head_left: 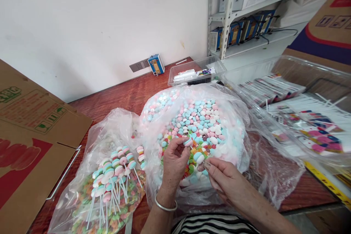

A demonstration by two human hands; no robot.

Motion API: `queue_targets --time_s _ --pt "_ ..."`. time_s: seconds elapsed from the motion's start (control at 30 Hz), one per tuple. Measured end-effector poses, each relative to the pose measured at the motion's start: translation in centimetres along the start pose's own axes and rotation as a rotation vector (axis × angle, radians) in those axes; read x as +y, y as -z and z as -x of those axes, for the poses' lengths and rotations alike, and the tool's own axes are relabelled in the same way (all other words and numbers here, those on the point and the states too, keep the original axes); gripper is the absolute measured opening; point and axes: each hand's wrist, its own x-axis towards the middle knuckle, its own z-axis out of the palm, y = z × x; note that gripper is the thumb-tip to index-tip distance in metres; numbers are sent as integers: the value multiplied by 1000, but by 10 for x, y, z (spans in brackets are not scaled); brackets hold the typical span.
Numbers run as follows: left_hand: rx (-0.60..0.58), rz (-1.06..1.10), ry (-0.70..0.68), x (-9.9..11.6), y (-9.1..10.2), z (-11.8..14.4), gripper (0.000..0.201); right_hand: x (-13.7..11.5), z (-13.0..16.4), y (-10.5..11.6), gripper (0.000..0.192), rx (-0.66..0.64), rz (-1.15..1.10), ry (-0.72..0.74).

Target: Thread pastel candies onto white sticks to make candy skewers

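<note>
My left hand (pixel 175 157), a bangle on its wrist, pinches a pink-and-blue candy (pixel 188 142) with a short bit of white stick beside it. My right hand (pixel 223 177) is closed, thumb against fingers, beside blue and white candies (pixel 199 158); what lies in its pinch is mostly hidden. Both hands are over a large clear plastic bag (pixel 238 117) full of pink, blue and white candies (pixel 203 117), with colourful gummies (pixel 190 170) among them. To the left, candy skewers on white sticks (pixel 113 168) lie on a second bag (pixel 109 128) holding gummy rings (pixel 117 221).
Cardboard boxes (pixel 35 117) flank the wooden table (pixel 117 95). A clear tub (pixel 290 62) at right holds printed packets and white sticks (pixel 315 106). Behind stand a smaller tray (pixel 219 66) and a blue device (pixel 156 64) by the wall; a metal shelf (pixel 227 18) rises at back right.
</note>
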Motion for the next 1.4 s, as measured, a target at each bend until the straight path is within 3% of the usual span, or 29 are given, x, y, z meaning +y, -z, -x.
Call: queue_targets --time_s 0.3,0.57,0.63,0.77,0.87,1.0,1.17,1.3,1.4 --pt "-44 -100 -114 -2 -4 5 19 4 -4 2 36 25 20 108" --pt "-99 -246 -246 3 -5 20 26 14 -20 11 29 135 509 432" --pt "-87 -170 -168 3 -4 23 22 18 -23 15 32 166 546 416" --pt "83 371 175 6 -9 21 24 18 -24 17 37 236 620 353" --pt "130 608 337 12 -19 13 32 12 -19 12 31 232 756 431" --pt "188 729 436 18 -33 3 28 15 -12 8 26 198 1002 556" --pt "302 782 514 20 -53 3 32 34 -8 14 35 376 1422 730" --pt "287 822 563 14 -67 11 36 38 -8 14 37 453 1529 809" --pt "296 839 598 4 -73 19 36 39 -10 12 38 476 1556 783"
